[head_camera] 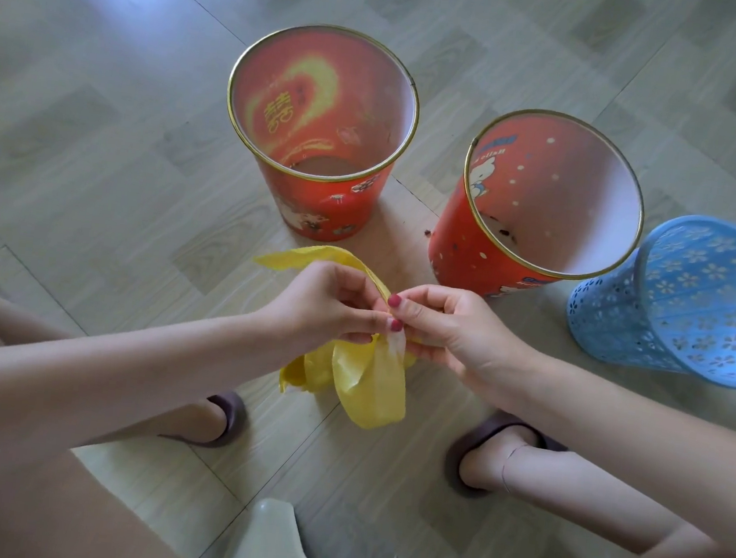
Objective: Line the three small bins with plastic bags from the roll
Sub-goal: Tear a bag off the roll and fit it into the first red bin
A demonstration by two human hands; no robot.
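Three small bins stand on the floor: a red bin at centre, a second red bin with cartoon prints to its right, and a blue perforated bin at far right. None has a bag inside. A yellow plastic bag strip hangs between my hands, one end looping up over my left hand. My left hand pinches the yellow plastic. My right hand pinches it too, right beside the left, fingertips meeting. No separate roll shows.
I sit on a pale plastic stool at the bottom edge. My feet in dark slippers rest on the tiled floor on either side of the hanging bag. Small dark crumbs lie between the two red bins.
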